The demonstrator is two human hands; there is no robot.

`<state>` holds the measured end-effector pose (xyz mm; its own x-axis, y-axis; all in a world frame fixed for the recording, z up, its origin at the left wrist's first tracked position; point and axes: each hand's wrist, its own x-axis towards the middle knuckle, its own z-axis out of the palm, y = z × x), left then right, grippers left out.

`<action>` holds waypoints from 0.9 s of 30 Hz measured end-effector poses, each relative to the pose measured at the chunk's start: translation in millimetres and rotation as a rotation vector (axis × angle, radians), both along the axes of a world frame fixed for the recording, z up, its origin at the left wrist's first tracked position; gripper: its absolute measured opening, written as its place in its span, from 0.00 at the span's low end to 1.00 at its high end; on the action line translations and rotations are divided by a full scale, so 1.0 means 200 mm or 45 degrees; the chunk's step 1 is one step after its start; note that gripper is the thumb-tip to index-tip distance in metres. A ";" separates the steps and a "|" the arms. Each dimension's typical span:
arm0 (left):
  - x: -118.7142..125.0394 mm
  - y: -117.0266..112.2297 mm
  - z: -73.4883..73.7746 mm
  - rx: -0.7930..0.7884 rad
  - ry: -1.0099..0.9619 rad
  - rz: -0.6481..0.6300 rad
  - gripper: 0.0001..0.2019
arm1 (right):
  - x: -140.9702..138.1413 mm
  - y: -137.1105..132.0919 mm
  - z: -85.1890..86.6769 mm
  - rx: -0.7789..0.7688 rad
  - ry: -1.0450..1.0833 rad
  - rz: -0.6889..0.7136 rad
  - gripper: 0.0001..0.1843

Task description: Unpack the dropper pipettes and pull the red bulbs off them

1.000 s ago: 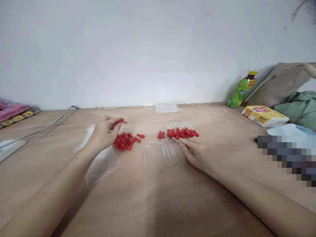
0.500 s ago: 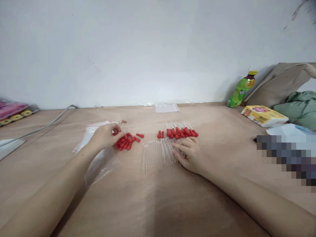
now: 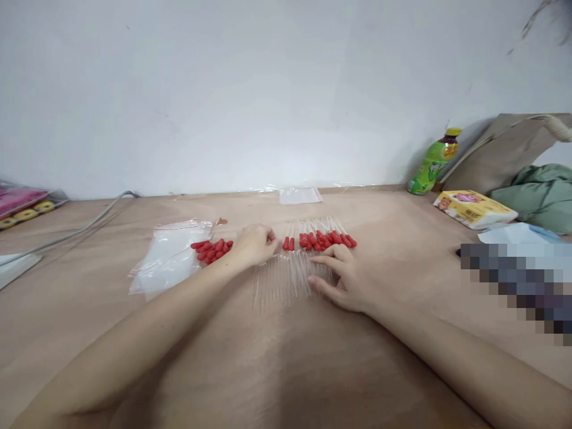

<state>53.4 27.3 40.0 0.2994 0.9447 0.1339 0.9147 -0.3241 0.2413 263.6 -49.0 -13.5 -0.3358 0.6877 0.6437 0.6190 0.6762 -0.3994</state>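
My left hand (image 3: pixel 255 245) has its fingers curled closed just right of a pile of red rubber caps (image 3: pixel 211 249), at the upper left end of a row of clear thin tubes (image 3: pixel 286 275); what it holds is hidden. My right hand (image 3: pixel 342 277) lies on the right end of that row, fingers spread flat on the tubes. Behind them lies a row of tubes fitted with red caps (image 3: pixel 326 239), and two capped ones (image 3: pixel 288 243) sit near my left fingertips. A clear zip bag (image 3: pixel 167 257) lies left of the cap pile.
The brown tabletop (image 3: pixel 268 357) runs to a white wall. A small clear bag (image 3: pixel 300 195) lies at the back, a green bottle (image 3: pixel 431 164), a yellow packet (image 3: pixel 473 209) and green cloth (image 3: pixel 536 193) at the right, a grey cable (image 3: pixel 84 223) at the left.
My left hand left the cap pile and moved right to the tubes. My right hand stayed on the row's right end and spread its fingers flatter on the tubes.
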 end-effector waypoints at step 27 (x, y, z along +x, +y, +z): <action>-0.22 -0.24 -0.16 0.445 -0.259 -0.316 0.05 | 0.01 0.06 -0.02 -0.194 0.065 -0.090 0.04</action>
